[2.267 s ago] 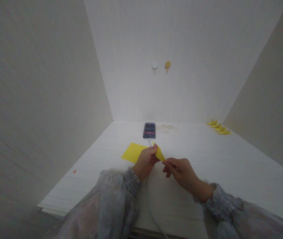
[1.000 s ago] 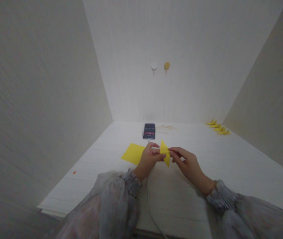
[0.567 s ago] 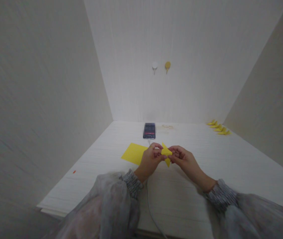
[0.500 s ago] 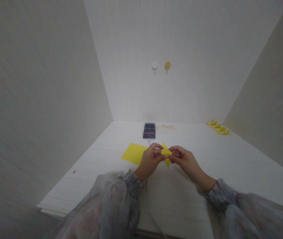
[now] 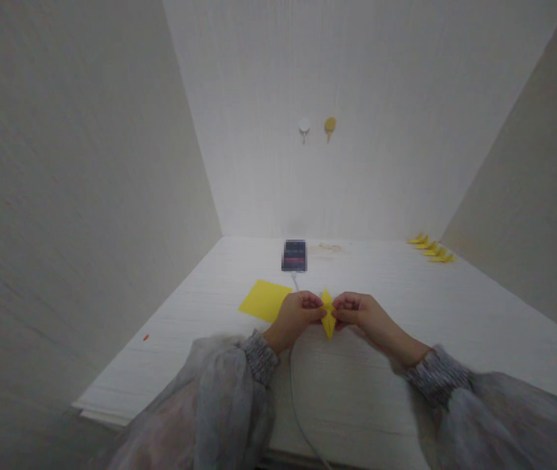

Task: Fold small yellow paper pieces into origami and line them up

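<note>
Between my two hands is a piece of folded yellow origami paper (image 5: 328,320), a narrow diamond with one point toward me and one away. My left hand (image 5: 299,316) pinches its left edge between thumb and fingers. On the right edge, my right hand (image 5: 359,312) grips it the same way. A flat sheet of yellow paper (image 5: 261,300) lies on the white table just left of my left hand, which covers part of the sheet's right side.
A phone (image 5: 294,256) with a blurred screen stands at the back, and a pale cable (image 5: 292,385) runs from it toward me. Several folded yellow paper pieces (image 5: 432,249) line the back right corner. A small red bit (image 5: 146,337) lies at left. Two hooks (image 5: 330,125) are on the wall.
The folded paper has turned from a wider shape with a flap across its middle to a narrow upright diamond. Both hands have come slightly nearer to me.
</note>
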A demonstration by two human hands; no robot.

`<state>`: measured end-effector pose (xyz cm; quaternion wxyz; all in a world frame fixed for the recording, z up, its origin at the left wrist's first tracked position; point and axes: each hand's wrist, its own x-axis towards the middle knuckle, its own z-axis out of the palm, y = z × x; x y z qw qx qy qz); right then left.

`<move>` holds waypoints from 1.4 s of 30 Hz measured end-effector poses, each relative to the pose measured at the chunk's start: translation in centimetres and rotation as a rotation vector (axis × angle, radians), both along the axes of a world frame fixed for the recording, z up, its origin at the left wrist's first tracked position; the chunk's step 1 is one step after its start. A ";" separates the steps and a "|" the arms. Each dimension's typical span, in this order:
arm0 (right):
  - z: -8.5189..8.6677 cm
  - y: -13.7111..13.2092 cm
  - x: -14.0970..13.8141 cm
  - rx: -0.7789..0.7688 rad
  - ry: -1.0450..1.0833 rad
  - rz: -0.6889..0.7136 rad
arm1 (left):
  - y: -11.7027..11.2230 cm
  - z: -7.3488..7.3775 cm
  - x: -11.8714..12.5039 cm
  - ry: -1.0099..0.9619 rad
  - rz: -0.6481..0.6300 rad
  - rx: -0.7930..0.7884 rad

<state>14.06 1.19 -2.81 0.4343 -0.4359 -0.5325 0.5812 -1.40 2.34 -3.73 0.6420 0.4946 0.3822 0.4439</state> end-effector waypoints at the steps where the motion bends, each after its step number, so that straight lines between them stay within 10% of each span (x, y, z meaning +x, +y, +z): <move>1: 0.2 -0.1 0.0 0.006 0.005 -0.004 | 0.0 0.1 0.0 -0.007 0.004 0.009; 42: 1.3 -0.4 0.5 0.186 -0.009 0.001 | -0.2 1.8 -1.0 -0.178 -0.104 0.026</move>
